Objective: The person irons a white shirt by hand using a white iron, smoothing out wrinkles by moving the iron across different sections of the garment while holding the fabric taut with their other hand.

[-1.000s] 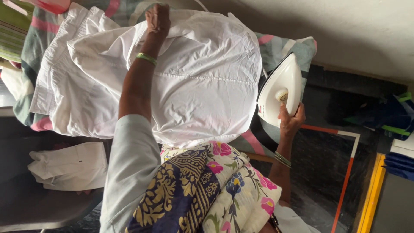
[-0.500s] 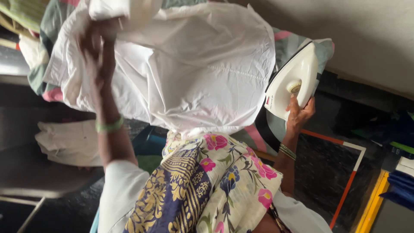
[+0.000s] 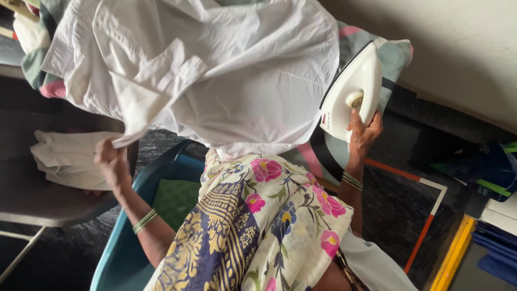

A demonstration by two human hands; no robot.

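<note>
A white shirt (image 3: pixel 231 70) lies spread over a padded ironing surface covered with a patterned cloth (image 3: pixel 396 51). My left hand (image 3: pixel 110 159) grips the shirt's cuff or edge at the lower left and pulls it off the side of the surface. My right hand (image 3: pixel 363 132) holds the handle of a white electric iron (image 3: pixel 350 91), which stands tilted at the right edge of the shirt. A floral garment that I wear fills the bottom middle of the view.
A blue plastic basket (image 3: pixel 140 215) with a green mat inside stands below the surface. A folded white cloth (image 3: pixel 64 156) rests on a chair at the left. A dark floor mat with red and white lines (image 3: pixel 425 205) lies to the right, a wall behind.
My left hand has come from the far end of the shirt down to the lower left, dragging a fold of the shirt with it. The iron stays in my right hand.
</note>
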